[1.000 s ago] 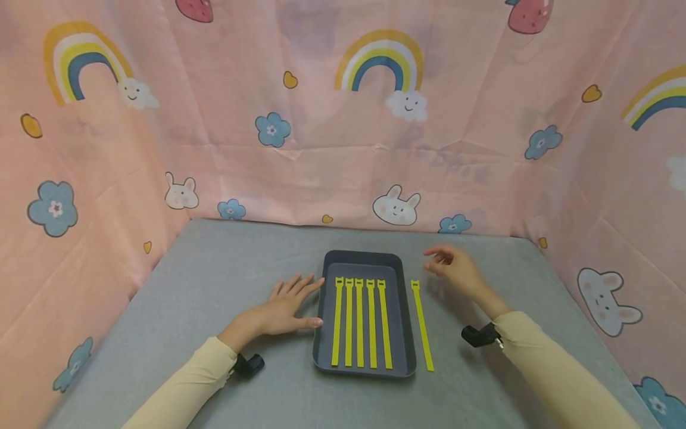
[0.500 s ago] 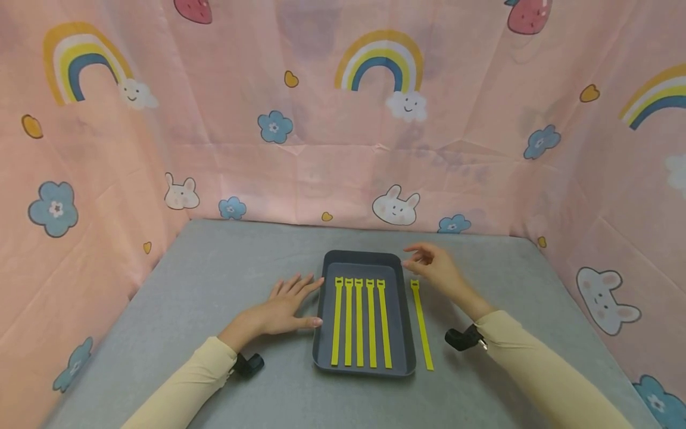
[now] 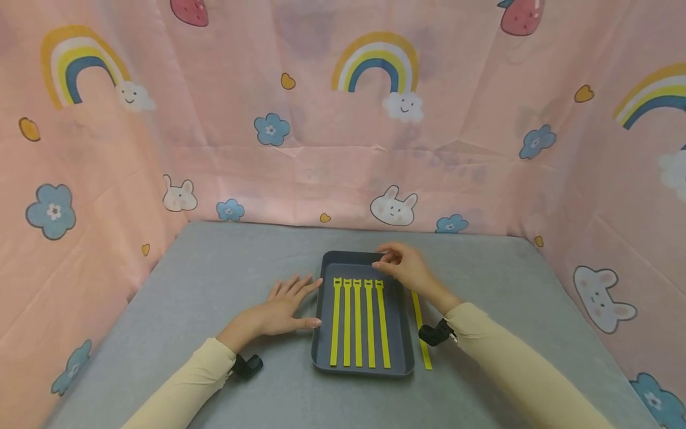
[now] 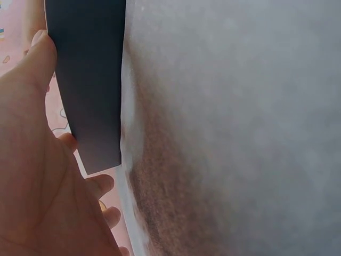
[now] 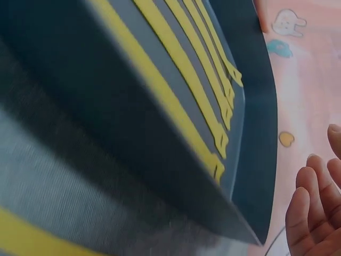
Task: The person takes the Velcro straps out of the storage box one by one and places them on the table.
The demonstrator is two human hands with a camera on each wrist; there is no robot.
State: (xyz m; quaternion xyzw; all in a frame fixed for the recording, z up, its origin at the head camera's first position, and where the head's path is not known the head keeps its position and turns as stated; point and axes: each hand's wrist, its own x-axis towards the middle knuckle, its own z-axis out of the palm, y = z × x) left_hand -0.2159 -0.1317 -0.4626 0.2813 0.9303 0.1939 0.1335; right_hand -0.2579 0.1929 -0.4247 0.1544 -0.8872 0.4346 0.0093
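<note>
A dark grey rectangular tray (image 3: 398, 325) lies on the table, with several yellow strap-type cable ties (image 3: 358, 325) side by side lengthwise in it. One more yellow cable tie (image 3: 418, 310) rests on the table just right of the tray, its head hidden by the right forearm in the head view. My left hand (image 3: 281, 310) is spread at the tray's left side, thumb and a fingertip touching the wall (image 4: 88, 80). Over the tray's far right corner hovers my right hand (image 3: 409, 271), fingers loosely bent; its fingers (image 5: 303, 210) hold nothing in the right wrist view.
A grey cloth-like table top (image 3: 214, 268) surrounds the tray. Pink patterned curtain (image 3: 300, 179) stands behind the table and along both sides. Black wrist cameras (image 3: 436, 332) hang under both wrists, the right one above the loose cable tie.
My right hand has moved left from beyond the loose cable tie to above the tray's far right corner. The left hand, tray and cable ties stay put.
</note>
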